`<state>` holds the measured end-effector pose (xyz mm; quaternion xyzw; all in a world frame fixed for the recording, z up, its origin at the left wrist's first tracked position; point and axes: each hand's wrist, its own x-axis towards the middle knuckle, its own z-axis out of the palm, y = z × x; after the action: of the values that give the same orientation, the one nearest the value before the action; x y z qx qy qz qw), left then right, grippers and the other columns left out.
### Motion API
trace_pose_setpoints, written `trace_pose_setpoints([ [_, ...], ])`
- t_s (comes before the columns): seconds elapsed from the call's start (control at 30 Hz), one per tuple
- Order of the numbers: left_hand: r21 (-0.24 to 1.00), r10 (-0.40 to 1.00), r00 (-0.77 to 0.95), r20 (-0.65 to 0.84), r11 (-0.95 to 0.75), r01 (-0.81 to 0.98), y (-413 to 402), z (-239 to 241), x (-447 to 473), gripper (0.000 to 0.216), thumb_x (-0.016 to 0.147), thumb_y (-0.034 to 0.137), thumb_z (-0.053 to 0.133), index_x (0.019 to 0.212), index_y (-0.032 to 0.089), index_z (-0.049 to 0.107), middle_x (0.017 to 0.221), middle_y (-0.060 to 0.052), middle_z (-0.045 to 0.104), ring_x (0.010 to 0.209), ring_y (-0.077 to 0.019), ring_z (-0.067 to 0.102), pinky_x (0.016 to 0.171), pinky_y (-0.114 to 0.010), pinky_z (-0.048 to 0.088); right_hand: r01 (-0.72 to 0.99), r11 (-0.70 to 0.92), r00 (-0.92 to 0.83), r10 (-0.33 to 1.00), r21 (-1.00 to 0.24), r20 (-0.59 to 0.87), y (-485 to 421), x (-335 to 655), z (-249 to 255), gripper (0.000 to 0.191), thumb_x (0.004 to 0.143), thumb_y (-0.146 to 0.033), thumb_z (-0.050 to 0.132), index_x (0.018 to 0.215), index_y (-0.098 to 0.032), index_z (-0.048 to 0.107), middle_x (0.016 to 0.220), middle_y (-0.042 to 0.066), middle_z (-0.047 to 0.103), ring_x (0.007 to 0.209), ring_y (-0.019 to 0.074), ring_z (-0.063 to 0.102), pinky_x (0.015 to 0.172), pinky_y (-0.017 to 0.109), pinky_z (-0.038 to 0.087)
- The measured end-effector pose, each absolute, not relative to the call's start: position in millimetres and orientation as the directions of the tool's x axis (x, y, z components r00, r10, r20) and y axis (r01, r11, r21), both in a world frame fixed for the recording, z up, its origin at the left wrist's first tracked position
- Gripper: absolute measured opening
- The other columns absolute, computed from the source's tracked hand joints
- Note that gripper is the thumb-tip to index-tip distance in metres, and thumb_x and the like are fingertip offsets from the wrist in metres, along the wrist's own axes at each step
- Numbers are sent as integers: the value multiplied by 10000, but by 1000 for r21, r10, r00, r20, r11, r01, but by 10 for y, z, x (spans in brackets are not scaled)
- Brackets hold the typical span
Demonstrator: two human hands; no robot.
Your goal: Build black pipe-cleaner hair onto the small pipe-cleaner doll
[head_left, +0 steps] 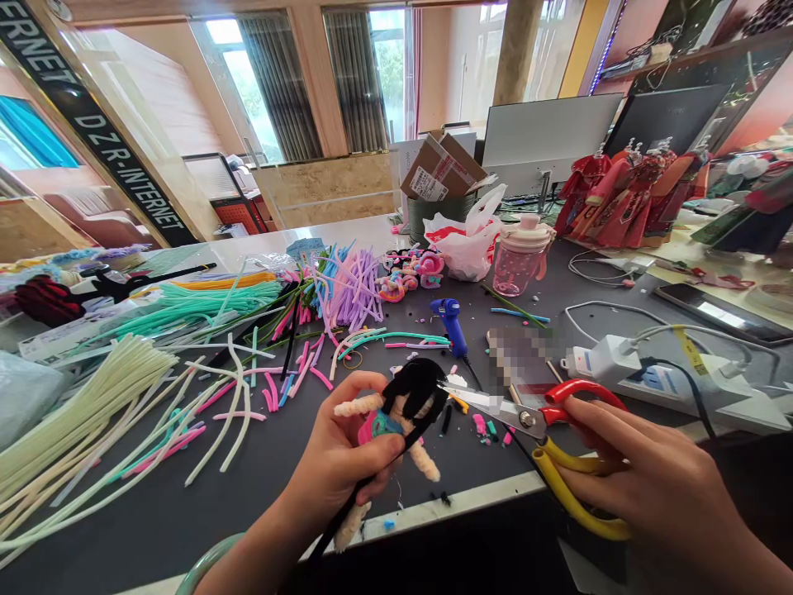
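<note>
Right now, low in the middle of the frame, the left hand pinches a small fuzzy doll between thumb and fingers, a green bangle showing near the bottom edge. The doll has a black head, cream limbs poking out and some pink and turquoise at its middle; a black fuzzy strand slants from its head past the thumb. At lower right, the right hand grips scissors by their red and yellow handles, blades pointing left with the tips at the black head; whether they touch it I can't tell. Just beyond, coloured snippets dot the dark tabletop. Pale fuzzy stems fan across the lower left, while a power strip with plugs sits at centre right. Past the doll lies a blue glue gun, and left of it stands a lilac bunch of stems. Further back come a pink bottle, a plastic bag and, at upper right, red garments on hangers. Behind the bag rises a cardboard box, with curtained windows along the top of the frame
</note>
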<state>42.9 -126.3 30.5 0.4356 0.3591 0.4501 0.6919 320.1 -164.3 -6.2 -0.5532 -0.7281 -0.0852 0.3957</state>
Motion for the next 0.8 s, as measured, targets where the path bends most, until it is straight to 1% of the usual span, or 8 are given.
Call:
trace_pose_setpoints([
  [0.1, 932, 941, 323, -101, 203, -300, -1263, 306, 430, 515, 621, 286, 808, 957, 245, 420, 590, 104, 541, 300, 5, 328, 274, -98, 283, 833, 383, -53, 773, -400, 632, -1648, 3162, -58, 220, 788, -411, 589, 915, -247, 660, 646, 4, 662, 459, 141, 564, 457, 269, 488],
  [0.2, 942, 943, 325, -78, 177, -287, -1266, 316, 435, 471, 648, 281, 788, 948, 239, 426, 564, 101, 540, 285, 2, 323, 274, -96, 257, 780, 385, -36, 815, -494, 578, -1649, 3153, -66, 233, 757, -397, 608, 912, -241, 684, 649, 10, 662, 477, 150, 573, 443, 264, 490],
  [0.3, 946, 949, 312, -54, 149, -288, -1276, 333, 442, 430, 665, 235, 767, 921, 234, 421, 579, 97, 552, 282, 13, 309, 277, -91, 255, 744, 375, -27, 844, -553, 536, -1650, 3159, -71, 235, 739, -386, 618, 898, -230, 694, 664, 20, 669, 474, 149, 563, 425, 258, 476],
  [0.43, 956, 958, 284, -33, 114, -271, -1287, 342, 443, 406, 667, 184, 747, 910, 231, 426, 615, 92, 568, 284, 18, 313, 275, -95, 269, 731, 379, -39, 854, -568, 520, -1653, 3168, -78, 242, 733, -408, 635, 881, -229, 702, 611, 12, 639, 457, 147, 533, 408, 257, 454],
  [0.6, 964, 974, 226, -28, 85, -251, -1300, 376, 463, 390, 678, 183, 732, 931, 228, 438, 604, 92, 570, 291, 8, 339, 281, -94, 268, 713, 389, -67, 866, -583, 495, -1659, 3191, -83, 243, 723, -374, 668, 900, -214, 712, 683, 27, 685, 492, 150, 576, 436, 246, 480],
  [0.7, 964, 983, 182, -34, 80, -253, -1300, 416, 479, 403, 668, 177, 733, 940, 225, 440, 559, 101, 536, 321, -5, 362, 291, -86, 268, 703, 413, -142, 879, -579, 455, -1649, 3232, -65, 241, 720, -340, 678, 918, -211, 725, 708, 31, 711, 505, 159, 615, 429, 230, 496],
  [0.8, 965, 981, 186, -62, 107, -238, -1277, 418, 474, 453, 642, 182, 756, 949, 226, 424, 538, 105, 522, 328, -18, 370, 287, -93, 272, 698, 428, -202, 887, -574, 416, -1642, 3254, -42, 233, 708, -319, 692, 909, -211, 741, 675, 25, 707, 512, 169, 640, 432, 219, 510],
])
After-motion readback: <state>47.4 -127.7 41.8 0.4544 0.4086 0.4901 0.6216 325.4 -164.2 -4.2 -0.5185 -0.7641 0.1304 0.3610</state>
